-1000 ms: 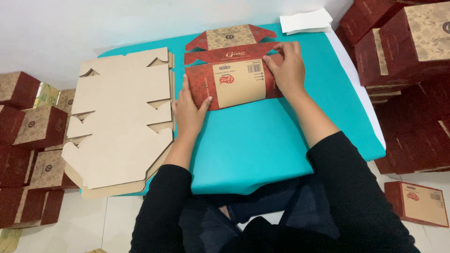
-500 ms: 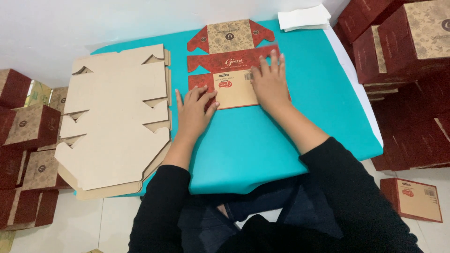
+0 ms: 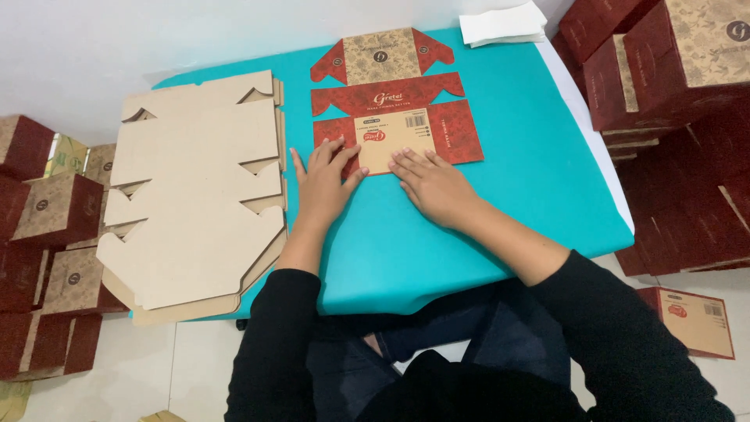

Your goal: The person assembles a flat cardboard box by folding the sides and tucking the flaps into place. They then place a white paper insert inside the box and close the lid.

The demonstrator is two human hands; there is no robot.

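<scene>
Flat red-and-tan carton blank (image 3: 387,105) lies printed side up at the far middle of the teal table (image 3: 531,180). Stack of plain tan blanks (image 3: 195,187) lies left of it. Assembled red-and-tan boxes (image 3: 672,62) are stacked right; more boxes (image 3: 39,211) left.

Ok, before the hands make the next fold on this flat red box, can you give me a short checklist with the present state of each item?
1. Red box blank lies flat and unfolded on the teal table: ok.
2. Left hand presses the near edge of the blank: ok.
3. Right hand rests on the near edge too: ok.
4. Printed side faces up: ok.
5. Blank is clear of the stack of plain blanks at the left: ok, a gap shows.
6. Creases already scored: cannot tell.
</scene>
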